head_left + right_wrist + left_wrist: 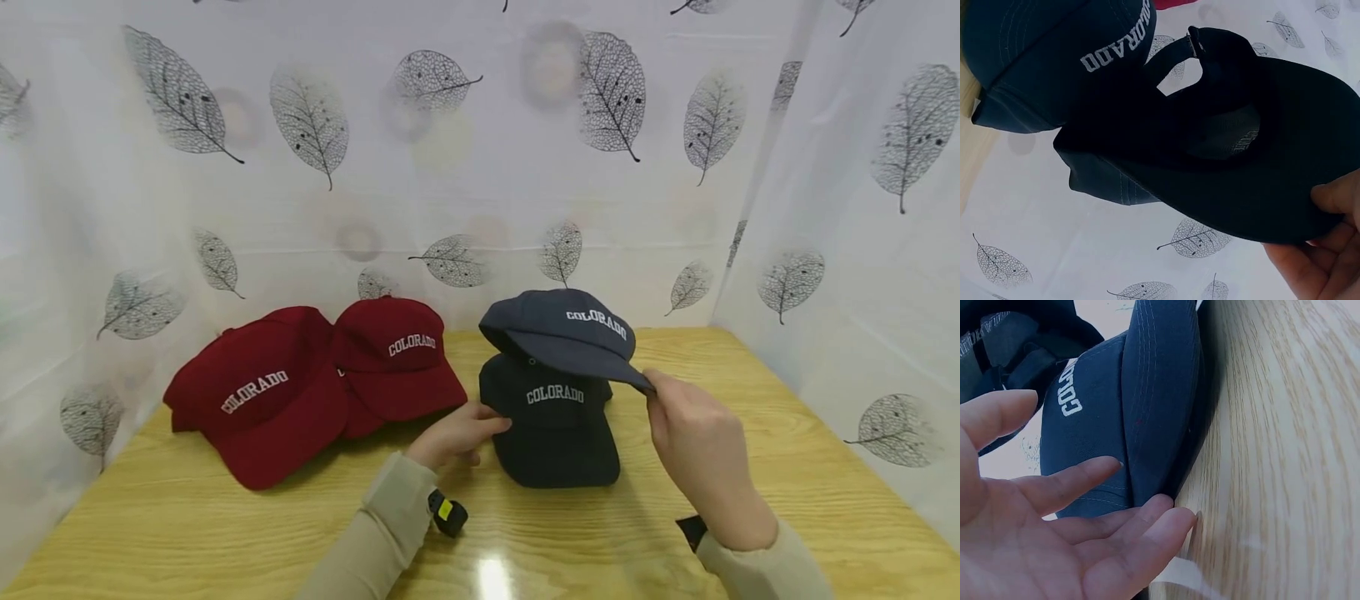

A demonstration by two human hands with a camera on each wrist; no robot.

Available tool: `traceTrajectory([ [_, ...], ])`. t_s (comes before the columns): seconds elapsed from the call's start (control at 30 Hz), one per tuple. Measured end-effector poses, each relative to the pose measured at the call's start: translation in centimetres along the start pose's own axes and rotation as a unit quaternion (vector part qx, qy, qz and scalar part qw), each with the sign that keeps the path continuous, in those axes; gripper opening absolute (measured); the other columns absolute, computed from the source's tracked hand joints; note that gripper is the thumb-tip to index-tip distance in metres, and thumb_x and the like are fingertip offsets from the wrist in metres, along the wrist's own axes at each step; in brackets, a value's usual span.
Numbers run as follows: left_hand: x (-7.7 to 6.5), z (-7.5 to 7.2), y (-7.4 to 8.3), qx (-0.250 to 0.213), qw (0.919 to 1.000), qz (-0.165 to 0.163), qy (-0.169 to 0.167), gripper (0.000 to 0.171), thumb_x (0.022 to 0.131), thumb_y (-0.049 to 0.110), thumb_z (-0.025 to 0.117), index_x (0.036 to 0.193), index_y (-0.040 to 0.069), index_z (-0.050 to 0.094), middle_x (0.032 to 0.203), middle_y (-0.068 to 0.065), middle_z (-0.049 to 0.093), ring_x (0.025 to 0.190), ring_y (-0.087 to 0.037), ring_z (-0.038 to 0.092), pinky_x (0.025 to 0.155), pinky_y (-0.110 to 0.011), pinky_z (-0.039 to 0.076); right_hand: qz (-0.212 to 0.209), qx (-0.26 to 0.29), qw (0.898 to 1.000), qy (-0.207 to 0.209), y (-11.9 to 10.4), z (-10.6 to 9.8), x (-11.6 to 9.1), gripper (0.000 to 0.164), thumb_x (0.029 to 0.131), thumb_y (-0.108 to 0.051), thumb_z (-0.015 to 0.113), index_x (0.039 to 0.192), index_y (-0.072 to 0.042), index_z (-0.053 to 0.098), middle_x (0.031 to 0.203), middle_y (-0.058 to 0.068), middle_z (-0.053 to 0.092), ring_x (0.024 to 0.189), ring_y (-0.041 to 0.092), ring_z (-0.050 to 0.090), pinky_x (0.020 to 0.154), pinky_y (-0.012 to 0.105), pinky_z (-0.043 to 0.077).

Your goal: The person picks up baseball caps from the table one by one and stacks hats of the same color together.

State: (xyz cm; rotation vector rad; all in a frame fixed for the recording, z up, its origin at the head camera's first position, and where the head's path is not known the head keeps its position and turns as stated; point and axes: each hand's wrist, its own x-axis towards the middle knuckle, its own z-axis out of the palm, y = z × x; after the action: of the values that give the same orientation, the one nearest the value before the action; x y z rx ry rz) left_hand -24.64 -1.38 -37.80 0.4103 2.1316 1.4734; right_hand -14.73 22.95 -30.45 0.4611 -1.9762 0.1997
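Note:
My right hand [701, 446] pinches the brim of a navy baseball cap [555, 325], thumb on the underside in the right wrist view. That cap is tilted above a darker baseball cap [555, 442], which sits on the table with its brim toward me. Both carry white COLORADO lettering. My left hand [461, 429] is at the darker cap's left side, its fingertips [1157, 503] by the brim edge in the left wrist view. Its fingers are spread and loosely extended, not curled round the cap. The right wrist view shows the navy cap's hollow inside and back strap [1169, 61].
Left of the dark caps, red COLORADO baseball caps [262, 392] rest side by side, one red cap [397, 358] partly behind the other. The wooden table [247, 542] meets a white leaf-print curtain [480, 192] at the back and sides.

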Motion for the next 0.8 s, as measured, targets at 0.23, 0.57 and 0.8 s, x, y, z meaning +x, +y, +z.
traceTrajectory([
  [0.23, -0.2, 0.0, 0.0, 0.003, 1.0, -0.006, 0.001, 0.043, 0.087, 0.025, 0.054, 0.116, -0.006, 0.05, 0.102, -0.009, 0.052, 0.042, -0.012, 0.035, 0.046, -0.024, 0.037, -0.017, 0.0, 1.0, -0.012, -0.2, 0.6, -0.3, 0.029, 0.089, -0.014, 0.041, 0.089, 0.004, 0.063, 0.072, 0.019, 0.062, 0.057, 0.032, 0.059, 0.043, 0.043, 0.045],
  [0.57, -0.1, 0.1, 0.0, -0.014, 0.9999, 0.001, 0.0, 0.041, 0.087, 0.023, 0.054, 0.115, -0.006, 0.051, 0.103, -0.009, 0.053, 0.045, -0.013, 0.033, 0.045, -0.023, 0.036, -0.05, -0.011, 0.998, -0.047, -0.5, 1.6, -0.9, 0.043, 0.093, -0.019, 0.027, 0.09, 0.006, 0.062, 0.075, 0.018, 0.063, 0.06, 0.031, 0.06, 0.041, 0.039, 0.045],
  [0.8, -0.2, 0.0, 0.1, -0.005, 1.0, 0.007, 0.001, 0.042, 0.087, 0.023, 0.054, 0.117, -0.006, 0.05, 0.105, -0.009, 0.054, 0.047, -0.014, 0.037, 0.047, -0.024, 0.037, -0.078, -0.011, 0.993, -0.093, -0.9, 2.1, -1.3, 0.04, 0.089, -0.013, 0.028, 0.092, 0.007, 0.062, 0.079, 0.018, 0.063, 0.065, 0.031, 0.06, 0.044, 0.037, 0.047],
])
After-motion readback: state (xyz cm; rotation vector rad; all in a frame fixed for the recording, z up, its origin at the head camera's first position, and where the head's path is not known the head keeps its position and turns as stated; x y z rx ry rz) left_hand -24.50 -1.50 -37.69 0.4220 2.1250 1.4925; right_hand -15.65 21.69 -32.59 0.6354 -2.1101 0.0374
